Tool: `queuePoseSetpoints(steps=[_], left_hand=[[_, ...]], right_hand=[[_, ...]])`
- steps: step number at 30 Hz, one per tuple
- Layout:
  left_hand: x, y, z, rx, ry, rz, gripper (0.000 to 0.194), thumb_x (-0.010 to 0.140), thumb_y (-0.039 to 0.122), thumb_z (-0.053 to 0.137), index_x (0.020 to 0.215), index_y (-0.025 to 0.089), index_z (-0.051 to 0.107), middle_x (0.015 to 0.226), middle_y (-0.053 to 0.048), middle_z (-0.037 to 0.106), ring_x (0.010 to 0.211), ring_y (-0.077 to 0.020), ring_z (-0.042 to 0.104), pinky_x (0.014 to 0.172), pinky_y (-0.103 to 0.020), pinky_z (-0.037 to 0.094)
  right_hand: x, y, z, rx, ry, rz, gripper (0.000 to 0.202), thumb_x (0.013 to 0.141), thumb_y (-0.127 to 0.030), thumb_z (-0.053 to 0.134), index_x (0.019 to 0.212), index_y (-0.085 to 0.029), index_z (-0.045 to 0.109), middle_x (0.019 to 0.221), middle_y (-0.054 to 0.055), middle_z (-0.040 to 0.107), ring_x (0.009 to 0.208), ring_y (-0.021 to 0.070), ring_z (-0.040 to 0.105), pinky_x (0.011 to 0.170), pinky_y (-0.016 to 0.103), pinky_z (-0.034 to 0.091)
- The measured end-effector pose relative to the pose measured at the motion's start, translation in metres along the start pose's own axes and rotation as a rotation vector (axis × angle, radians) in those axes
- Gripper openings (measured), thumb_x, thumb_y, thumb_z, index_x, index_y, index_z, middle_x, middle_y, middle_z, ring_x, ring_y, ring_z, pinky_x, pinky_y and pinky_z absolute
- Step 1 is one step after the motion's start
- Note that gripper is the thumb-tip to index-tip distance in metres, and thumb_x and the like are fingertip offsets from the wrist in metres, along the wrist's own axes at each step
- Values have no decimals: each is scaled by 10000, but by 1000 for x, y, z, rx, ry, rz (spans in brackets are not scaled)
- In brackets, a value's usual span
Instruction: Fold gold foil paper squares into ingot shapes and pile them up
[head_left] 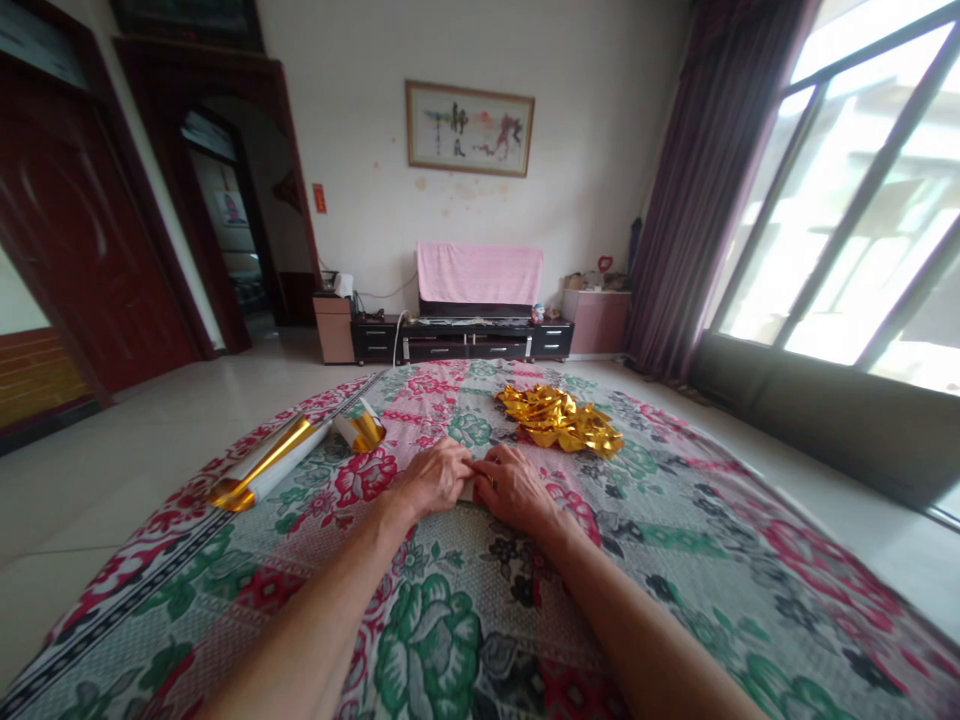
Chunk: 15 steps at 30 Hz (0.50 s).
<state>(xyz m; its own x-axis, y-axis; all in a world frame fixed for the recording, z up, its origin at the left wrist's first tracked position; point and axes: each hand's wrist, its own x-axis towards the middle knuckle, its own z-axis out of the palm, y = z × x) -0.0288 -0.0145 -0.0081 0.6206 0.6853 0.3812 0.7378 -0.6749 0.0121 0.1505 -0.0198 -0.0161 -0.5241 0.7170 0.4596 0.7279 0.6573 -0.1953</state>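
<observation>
My left hand (439,475) and my right hand (514,480) meet over the middle of the flowered cloth (427,640), fingers bent and pinched closely together. Between them, a small pale piece of paper (466,491) shows, mostly hidden by the fingers. Beyond my right hand lies a heap of crumpled, shiny gold foil paper pieces (555,418). Off to the left rest a long curled stack of gold-and-white paper sheets (274,462) and a shorter curled gold-and-white piece (361,428).
The cloth covers a broad rounded surface. Past its far edge stands a low black cabinet (469,345), with a pink towel (480,272) draped over a screen. A purple curtain (686,200) and window are at right, a dark red door (90,230) at left.
</observation>
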Motion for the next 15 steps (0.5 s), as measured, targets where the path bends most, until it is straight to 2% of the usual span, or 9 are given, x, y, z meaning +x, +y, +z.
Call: queuePoseSetpoints(steps=[3,9,15], left_hand=[[0,3,-2,9,-11,23,216,784,164,465,809,212,674,887,-21,622,928,-172,479,843,-283,418],[1,3,-1,22,-20,33,223,791,163,450,816,199,668,882,-20,629,919,-176,486,847,-293,419],[0,11,-7,82,-84,16,250,798,139,420,848,183,660,901,-38,626,900,-175,491,817,-290,428]], right_hand=[[0,0,0,1,2,11,294,846,-275,451,1085,-282,622,942,48,521,874,163,475,814,287,357],[0,1,1,-11,8,23,286,842,-283,455,1066,-285,633,943,47,525,874,164,479,813,283,357],[-1,-1,0,-15,-5,37,279,865,-312,428,1039,-282,644,949,49,530,874,161,482,815,275,353]])
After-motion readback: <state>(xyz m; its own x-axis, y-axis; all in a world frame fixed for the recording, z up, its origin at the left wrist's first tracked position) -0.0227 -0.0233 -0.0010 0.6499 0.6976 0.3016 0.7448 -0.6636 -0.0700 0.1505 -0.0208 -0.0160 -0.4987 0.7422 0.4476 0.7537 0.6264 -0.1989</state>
